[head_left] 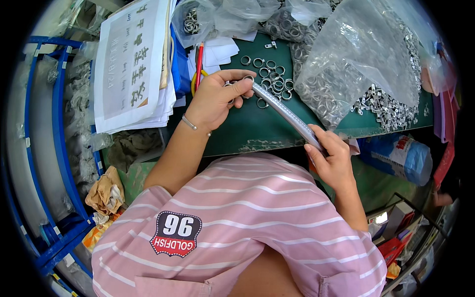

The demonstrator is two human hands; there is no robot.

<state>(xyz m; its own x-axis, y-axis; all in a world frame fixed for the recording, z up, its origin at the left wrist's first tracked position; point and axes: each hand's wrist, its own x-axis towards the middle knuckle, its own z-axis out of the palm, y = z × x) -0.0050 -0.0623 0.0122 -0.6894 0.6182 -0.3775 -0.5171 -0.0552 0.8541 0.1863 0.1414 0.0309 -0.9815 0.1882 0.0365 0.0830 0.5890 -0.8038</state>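
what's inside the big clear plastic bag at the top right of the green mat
The clear plastic bag is packed with small silver metal rings. Those deeper in the pile are covered by others and by glare.

We see a long silvery metal rod [287,115] slanting across the green tabletop [237,131], its far end in the left hand [216,99], its near end in the right hand [332,157]. Small loose metal rings [273,79] lie on the tabletop just behind the rod. Right of them sits a clear plastic bag of rings [346,69]. A stack of white printed paper sheets [131,64] lies left of the left hand, with a red pencil [199,64] between.
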